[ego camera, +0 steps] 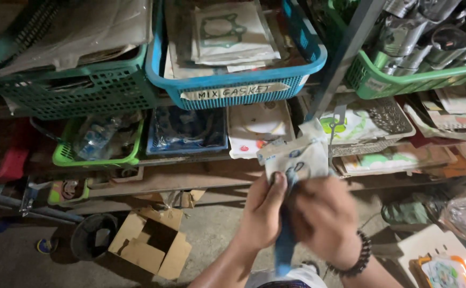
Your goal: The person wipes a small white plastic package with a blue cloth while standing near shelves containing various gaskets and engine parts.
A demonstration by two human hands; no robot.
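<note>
Both hands are gripping one thing: the left hand (265, 210) is pinching the lower edge of a small white packet (296, 157) with blue print, thumb on top; the right hand (324, 218) is clenching around the same bundle and a blue strip (285, 240) hanging down between the wrists. The packet is being held up in front of the middle shelf (190, 178), just below the blue basket (233, 85).

Risks, as judgement:
- The packet looks thin and crumpled; pulling the two hands apart could be tearing it.
- A loose upper flap is standing near a grey metal upright (342, 58) and a small hanging tag (335, 120); lifting could be snagging on either.
- The right hand is blurring, so its exact grip cannot be told; a slipping packet would be dropping to the floor (217, 234) by the cardboard box (150, 242).

Room: shelves are crowding close ahead, with the green basket (404, 80) upper right and a teal basket (83, 85) upper left overhanging. Free space is lying mostly toward the body and down-left, over the floor. A dark bucket (91, 234) is standing beside the box.
</note>
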